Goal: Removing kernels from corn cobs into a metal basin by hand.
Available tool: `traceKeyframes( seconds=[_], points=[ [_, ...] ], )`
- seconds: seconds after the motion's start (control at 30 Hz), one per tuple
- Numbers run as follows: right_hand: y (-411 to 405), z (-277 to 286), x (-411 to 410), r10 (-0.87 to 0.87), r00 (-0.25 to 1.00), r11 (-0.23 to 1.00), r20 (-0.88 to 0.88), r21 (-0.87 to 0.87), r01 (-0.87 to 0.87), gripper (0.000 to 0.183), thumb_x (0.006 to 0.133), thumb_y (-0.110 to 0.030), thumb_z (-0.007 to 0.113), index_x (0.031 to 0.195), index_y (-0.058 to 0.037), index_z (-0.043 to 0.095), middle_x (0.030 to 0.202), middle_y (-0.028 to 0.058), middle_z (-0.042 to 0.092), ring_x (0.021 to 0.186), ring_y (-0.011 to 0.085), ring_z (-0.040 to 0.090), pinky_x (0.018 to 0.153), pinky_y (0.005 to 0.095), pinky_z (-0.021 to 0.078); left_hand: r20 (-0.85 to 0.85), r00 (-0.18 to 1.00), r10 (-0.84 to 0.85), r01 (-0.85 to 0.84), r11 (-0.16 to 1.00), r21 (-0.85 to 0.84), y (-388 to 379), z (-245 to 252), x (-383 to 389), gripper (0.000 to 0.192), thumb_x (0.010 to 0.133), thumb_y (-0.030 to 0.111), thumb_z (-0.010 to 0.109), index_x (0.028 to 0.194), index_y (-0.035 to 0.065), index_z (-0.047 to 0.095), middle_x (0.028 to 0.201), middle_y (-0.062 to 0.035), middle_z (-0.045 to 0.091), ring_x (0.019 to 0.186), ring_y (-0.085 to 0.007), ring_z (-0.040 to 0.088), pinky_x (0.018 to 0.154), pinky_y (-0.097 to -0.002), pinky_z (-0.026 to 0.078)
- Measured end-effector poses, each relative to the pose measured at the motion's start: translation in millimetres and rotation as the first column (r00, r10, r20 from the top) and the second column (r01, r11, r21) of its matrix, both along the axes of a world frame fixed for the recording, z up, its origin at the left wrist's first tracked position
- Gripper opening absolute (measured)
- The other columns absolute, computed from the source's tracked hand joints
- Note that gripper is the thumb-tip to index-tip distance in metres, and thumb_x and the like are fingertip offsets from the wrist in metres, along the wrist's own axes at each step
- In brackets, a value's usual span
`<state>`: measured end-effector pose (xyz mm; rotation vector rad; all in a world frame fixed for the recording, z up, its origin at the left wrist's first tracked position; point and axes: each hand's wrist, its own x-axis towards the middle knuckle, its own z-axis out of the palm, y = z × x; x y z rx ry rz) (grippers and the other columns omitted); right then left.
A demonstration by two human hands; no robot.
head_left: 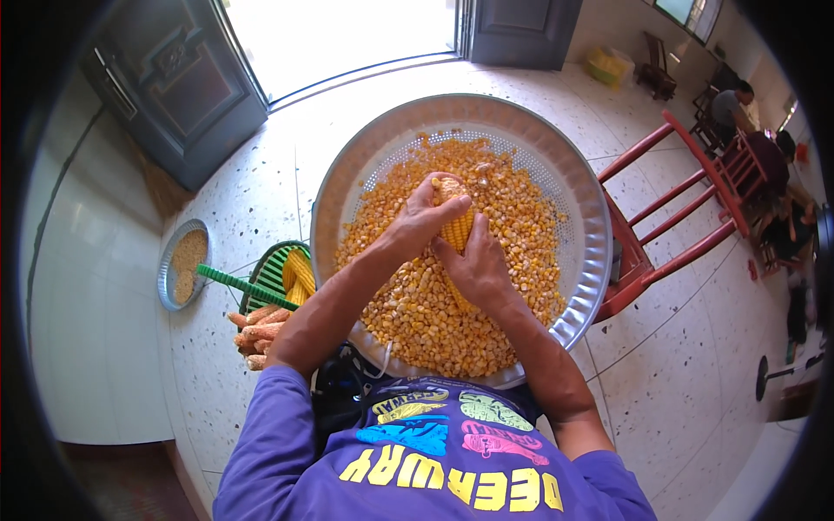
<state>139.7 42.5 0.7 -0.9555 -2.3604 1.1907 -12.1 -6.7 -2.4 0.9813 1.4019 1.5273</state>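
Both my hands meet over a wide, round metal basin (pixel 576 176) with a perforated bottom, filled with loose corn kernels (pixel 427 325). An ear of dried yellow corn (pixel 457 229) is between them. My left hand (pixel 430 207) wraps its upper end, where part of the cob is bare of kernels, thumb across it. My right hand (pixel 479 260) grips the ear lower down. Another yellow corn ear, partly hidden, lies on the kernels beneath my right hand.
On the left, a green plastic basket (pixel 260 277) holds yellow corn ears (pixel 298 277), beside a pile of bare cobs (pixel 260 332). A small bowl of grain (pixel 187 260) sits farther left. A red wooden chair (pixel 677 195) stands right of the basin. People (pixel 730 111) sit far right. An open door (pixel 189 84) is ahead.
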Motion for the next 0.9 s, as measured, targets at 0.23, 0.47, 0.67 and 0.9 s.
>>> traceKeyframes(
  seconds=[0.23, 0.47, 0.67, 0.9],
  points=[
    [3, 2, 2, 0.038, 0.993, 0.997, -0.108, -0.056, -0.044, 0.059, 0.095, -0.038, 0.067, 0.123, 0.0082, 0.044, 0.098, 0.0265, 0.067, 0.087, 0.0371, 0.071, 0.074, 0.0456, 0.0575, 0.204, 0.975, -0.081, 0.070, 0.996, 0.061, 5, -11, -8, 0.049, 0.096, 0.022, 0.072, 0.136, 0.0064, 0.049, 0.105, -0.0044, 0.058, 0.096, -0.0117, 0.059, 0.080, -0.0268, 0.055],
    [12, -4, 5, 0.028, 0.983, 0.982, -0.183, -0.177, -0.061, 0.057, 0.094, -0.036, 0.069, 0.123, 0.0073, 0.044, 0.097, 0.0253, 0.068, 0.085, 0.0373, 0.072, 0.074, 0.0455, 0.0579, 0.253, 0.955, -0.152, 0.126, 0.985, 0.116, 5, -11, -6, 0.048, 0.097, 0.020, 0.070, 0.137, 0.0055, 0.048, 0.105, -0.0059, 0.059, 0.093, -0.0138, 0.062, 0.079, -0.0292, 0.057],
    [2, 8, 3, 0.007, 0.999, 0.999, -0.039, -0.053, -0.009, 0.057, 0.095, -0.038, 0.070, 0.120, 0.0070, 0.044, 0.096, 0.0278, 0.067, 0.087, 0.0388, 0.072, 0.075, 0.0456, 0.0586, 0.087, 0.995, -0.050, 0.043, 0.995, 0.089, 9, -23, -7, 0.040, 0.102, 0.029, 0.063, 0.132, 0.0071, 0.050, 0.104, -0.0067, 0.060, 0.093, -0.0133, 0.062, 0.077, -0.0285, 0.057],
    [1, 0, 0, -0.004, 0.998, 1.000, 0.063, 0.004, 0.003, 0.070, 0.097, -0.041, 0.067, 0.133, 0.0118, 0.040, 0.103, 0.0277, 0.068, 0.087, 0.0358, 0.072, 0.076, 0.0428, 0.0599, 0.159, 0.986, 0.055, -0.060, 0.998, 0.029, 11, -17, -1, 0.040, 0.103, 0.036, 0.061, 0.129, 0.0073, 0.053, 0.103, -0.0082, 0.060, 0.091, -0.0151, 0.062, 0.076, -0.0296, 0.057]
  ],
)
